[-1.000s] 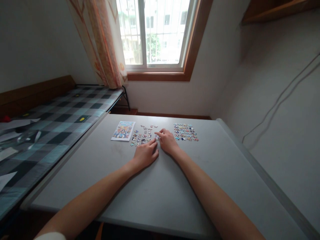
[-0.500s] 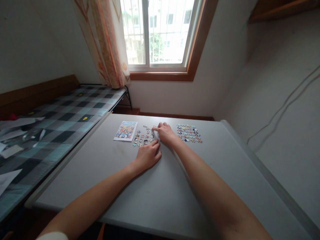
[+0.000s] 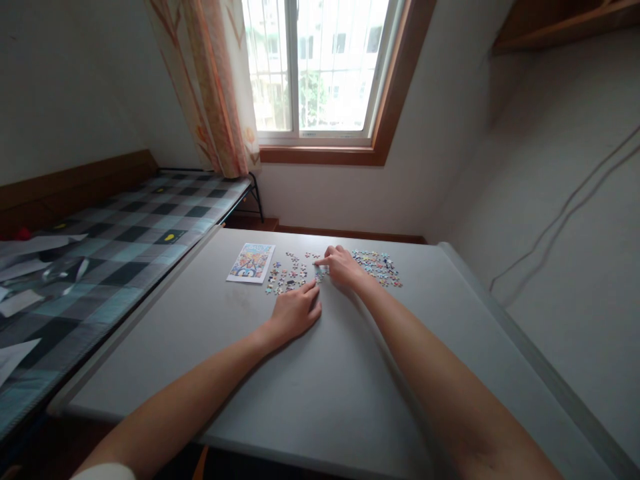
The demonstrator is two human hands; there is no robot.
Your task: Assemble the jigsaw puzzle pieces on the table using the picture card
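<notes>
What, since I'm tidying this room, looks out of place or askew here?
The loose papers on the checked bed look out of place: they lie scattered at differing angles. On the table, the puzzle pieces lie in loose groups, too small to check for damage.

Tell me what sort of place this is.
Probably a bedroom: a bed with a checked cover stands at the left, a patterned curtain hangs beside the window, and a table bears jigsaw pieces.
</notes>
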